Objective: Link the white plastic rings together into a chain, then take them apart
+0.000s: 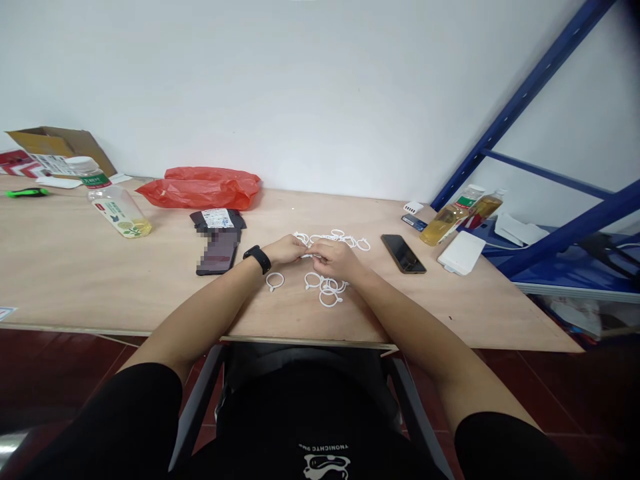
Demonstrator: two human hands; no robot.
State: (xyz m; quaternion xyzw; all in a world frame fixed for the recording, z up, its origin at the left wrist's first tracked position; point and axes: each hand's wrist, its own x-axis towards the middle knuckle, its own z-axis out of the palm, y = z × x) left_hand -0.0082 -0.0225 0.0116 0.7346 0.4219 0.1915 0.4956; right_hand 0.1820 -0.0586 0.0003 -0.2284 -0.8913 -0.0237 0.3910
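My left hand [287, 249], with a black watch on its wrist, and my right hand [336, 260] meet fingertip to fingertip above the table. Both are closed in a pinch. A bit of a white plastic ring [308, 255] shows between them; the fingers cover most of it. Just beyond my hands lies a pile of white curtain rings [363, 245], each with a small tab. Nearer to me, several more rings [329, 299] overlap below my right hand. A single ring [275, 281] lies apart, below my left hand.
Left of my hands are a phone [216, 253], a black packet [218, 218], a red plastic bag [205, 189] and a tilted bottle [117, 207]. On the right lie a dark phone [403, 254], a white box [461, 253] and a drink bottle [445, 223] by the blue rack [530, 87].
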